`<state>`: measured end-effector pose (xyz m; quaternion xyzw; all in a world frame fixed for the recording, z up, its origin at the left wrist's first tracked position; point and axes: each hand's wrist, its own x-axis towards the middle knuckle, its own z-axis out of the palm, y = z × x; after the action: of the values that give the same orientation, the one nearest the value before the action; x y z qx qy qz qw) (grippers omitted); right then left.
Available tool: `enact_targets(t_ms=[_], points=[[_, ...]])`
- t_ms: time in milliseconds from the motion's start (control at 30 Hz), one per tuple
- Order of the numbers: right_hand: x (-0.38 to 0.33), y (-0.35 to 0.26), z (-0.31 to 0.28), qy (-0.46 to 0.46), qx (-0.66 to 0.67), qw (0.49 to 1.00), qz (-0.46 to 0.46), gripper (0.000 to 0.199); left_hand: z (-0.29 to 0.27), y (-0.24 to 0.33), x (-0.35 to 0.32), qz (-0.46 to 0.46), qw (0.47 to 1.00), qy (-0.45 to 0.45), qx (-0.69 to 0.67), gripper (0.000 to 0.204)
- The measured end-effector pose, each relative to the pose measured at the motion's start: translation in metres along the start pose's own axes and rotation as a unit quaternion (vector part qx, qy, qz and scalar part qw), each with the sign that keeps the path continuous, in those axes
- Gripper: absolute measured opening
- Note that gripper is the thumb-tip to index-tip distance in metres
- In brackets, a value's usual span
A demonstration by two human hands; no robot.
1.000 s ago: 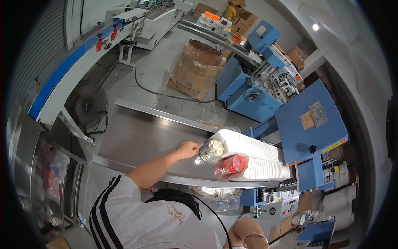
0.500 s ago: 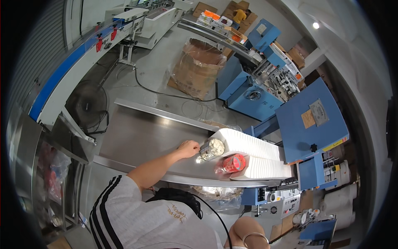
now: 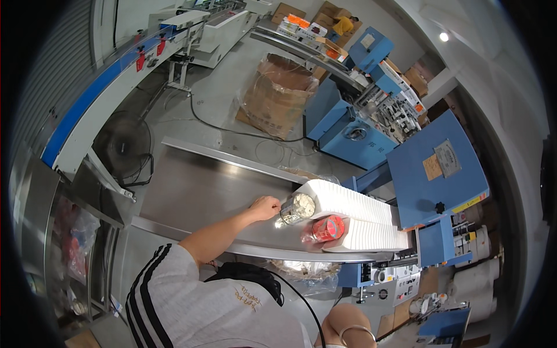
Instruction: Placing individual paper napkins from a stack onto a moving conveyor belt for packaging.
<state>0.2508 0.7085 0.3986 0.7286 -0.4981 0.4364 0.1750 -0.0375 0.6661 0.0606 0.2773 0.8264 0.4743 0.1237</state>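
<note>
My left hand (image 3: 265, 207) reaches over the metal table, its fingers curled closed beside the near-left end of a clear container with pale, whitish contents (image 3: 298, 209). What the fingertips hold, if anything, cannot be made out. A red round item with a clear, shiny part (image 3: 326, 229) lies just right of and nearer than the container. Both rest against the left ends of two long rows of white, thin stacked pieces (image 3: 348, 204), packed side by side. Lower right, a bare part of my right arm (image 3: 346, 325) with a bangle shows; the right hand itself is out of view.
The metal table (image 3: 203, 185) has raised side rails. A blue machine (image 3: 438, 168) stands at its right end. Beyond are a large lined cardboard box (image 3: 277, 107), a second blue machine (image 3: 354, 139) and a person in yellow (image 3: 344, 25). A floor fan (image 3: 122, 145) stands left.
</note>
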Motion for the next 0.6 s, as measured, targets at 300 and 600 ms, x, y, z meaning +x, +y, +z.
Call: enact_targets(t_ms=[300,600], points=[[0.018,0.0,-0.005,-0.015,-0.049,0.998,0.044,0.024,-0.001,0.0,0.001,-0.01,1.0,-0.012,0.0,0.019],[0.016,0.0,-0.004,-0.033,-0.058,0.997,0.043,0.023,0.0,0.002,0.001,-0.001,1.0,-0.009,0.009,0.019]])
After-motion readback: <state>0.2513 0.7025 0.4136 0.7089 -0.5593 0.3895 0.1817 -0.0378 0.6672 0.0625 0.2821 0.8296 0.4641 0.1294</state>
